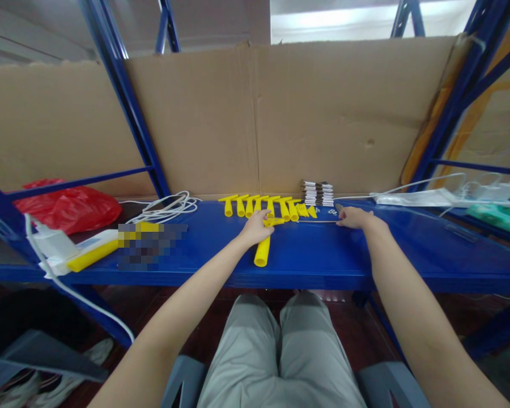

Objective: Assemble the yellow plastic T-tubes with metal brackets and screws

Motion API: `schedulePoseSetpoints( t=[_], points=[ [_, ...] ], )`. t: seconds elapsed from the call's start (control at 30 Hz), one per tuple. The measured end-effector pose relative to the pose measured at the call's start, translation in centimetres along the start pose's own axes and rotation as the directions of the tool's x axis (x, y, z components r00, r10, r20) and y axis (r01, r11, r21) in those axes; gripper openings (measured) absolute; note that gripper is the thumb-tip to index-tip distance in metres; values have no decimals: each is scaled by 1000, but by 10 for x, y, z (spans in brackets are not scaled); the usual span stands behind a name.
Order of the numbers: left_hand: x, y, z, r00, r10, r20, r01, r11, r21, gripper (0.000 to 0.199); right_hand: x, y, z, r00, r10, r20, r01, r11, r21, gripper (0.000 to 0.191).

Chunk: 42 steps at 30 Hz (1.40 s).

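My left hand (256,228) is closed around a yellow T-shaped plastic piece (262,253), its hollow tube end pointing toward me. Beyond it stretches a row of similar yellow T-shaped pieces (249,206), beside several small yellow wedge-like parts (302,210). My right hand (355,217) rests low at the tabletop on the right, fingers pressed together; what they pinch, if anything, is too small to name. A thin pale rod or line (317,221) runs along the table toward those fingertips. Tiny whitish parts (332,212) and a small dark object lie just by them.
A stack of white-and-dark bundles (318,193) stands against the cardboard wall (195,124). On the left are coiled white cable (174,207), a red plastic bag (68,207) and a white power strip. Blue rack posts flank the blue tabletop (314,255). A green package (497,218) lies far right.
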<state>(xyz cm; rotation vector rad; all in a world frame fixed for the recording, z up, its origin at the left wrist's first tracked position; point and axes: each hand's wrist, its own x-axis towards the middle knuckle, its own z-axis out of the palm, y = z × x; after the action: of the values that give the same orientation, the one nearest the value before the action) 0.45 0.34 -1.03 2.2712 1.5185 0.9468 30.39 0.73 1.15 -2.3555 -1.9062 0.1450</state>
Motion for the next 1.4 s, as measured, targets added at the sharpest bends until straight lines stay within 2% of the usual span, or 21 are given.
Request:
schedulePoseSetpoints(
  t=[0.2,0.43,0.57,0.73,0.87,0.97,1.07,1.13,1.2,1.4],
  points=[
    [5,-8,4,1000,-29,1,29,999,21,49,3,-1,1,1000,-7,-4,7,1000,4,18],
    [9,-12,9,1000,-10,-7,9,1000,-19,46,6,1,3,999,-32,-7,32,999,3,21],
    [10,-12,9,1000,-30,-8,30,997,-67,46,5,0,2,999,-31,-8,31,999,9,22],
    [10,-10,6,999,-24,-44,22,999,-37,39,0,-5,-1,1000,-11,-9,11,1000,14,23],
    [10,-10,0,986,5,-166,-3,1000,9,32,4,-4,1,998,-9,-68,10,1000,19,25],
    [10,-11,-3,970,26,-243,-22,1000,18,28,7,-2,2,990,-51,-128,56,998,34,23],
    [10,-12,-3,971,49,-234,-44,999,26,23,8,-2,0,958,-75,-277,99,993,72,25],
    [11,-12,-2,978,52,-203,-48,999,23,22,11,-4,-1,915,-42,-401,97,988,118,31],
    [11,-12,-1,984,57,-168,-55,998,14,22,17,-5,-1,886,1,-463,91,980,176,33],
    [7,-10,-1,986,58,-154,-58,998,1,23,53,0,5,911,159,-379,-20,939,344,32]
  ],
)
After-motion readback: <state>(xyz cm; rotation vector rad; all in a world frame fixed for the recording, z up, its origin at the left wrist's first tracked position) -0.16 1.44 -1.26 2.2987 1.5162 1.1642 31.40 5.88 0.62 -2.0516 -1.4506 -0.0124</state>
